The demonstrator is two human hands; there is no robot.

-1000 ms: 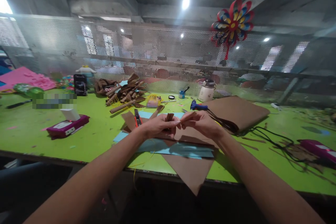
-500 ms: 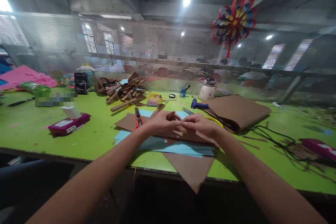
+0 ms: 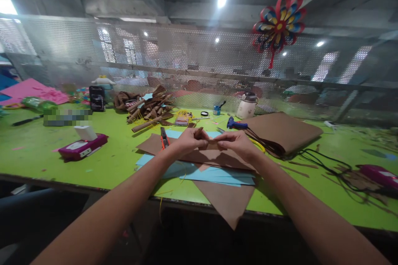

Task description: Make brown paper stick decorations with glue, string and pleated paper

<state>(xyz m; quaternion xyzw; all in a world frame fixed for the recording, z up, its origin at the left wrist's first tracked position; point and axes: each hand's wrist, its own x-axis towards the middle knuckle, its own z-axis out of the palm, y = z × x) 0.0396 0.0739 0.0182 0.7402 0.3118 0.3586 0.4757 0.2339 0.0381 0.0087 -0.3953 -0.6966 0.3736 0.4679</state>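
Note:
Both hands are raised over a stack of paper at the near edge of the table. My left hand (image 3: 193, 140) has its thumb and fingers closed on the left end of a small rolled or folded piece of brown paper (image 3: 213, 141). Its right end is pinched by my right hand (image 3: 239, 144). Beneath them lie a brown paper sheet (image 3: 224, 160) and several light blue sheets (image 3: 217, 175). A brown paper corner (image 3: 228, 201) hangs past the edge. Yellow-handled scissors (image 3: 259, 145) are partly hidden behind my right hand. Left of my left hand is a red-and-black hand tool (image 3: 164, 138).
A blue glue gun (image 3: 238, 124) lies beside a folded brown sheet (image 3: 280, 132). Brown paper rolls (image 3: 149, 112) are heaped at the back left. A purple device (image 3: 82, 147) sits left, and black cables (image 3: 326, 165) run right. A perforated screen (image 3: 186, 54) stands behind.
My fingertips have moved slightly apart, and the brown paper piece now shows stretched between them. My left fingers have curled in more.

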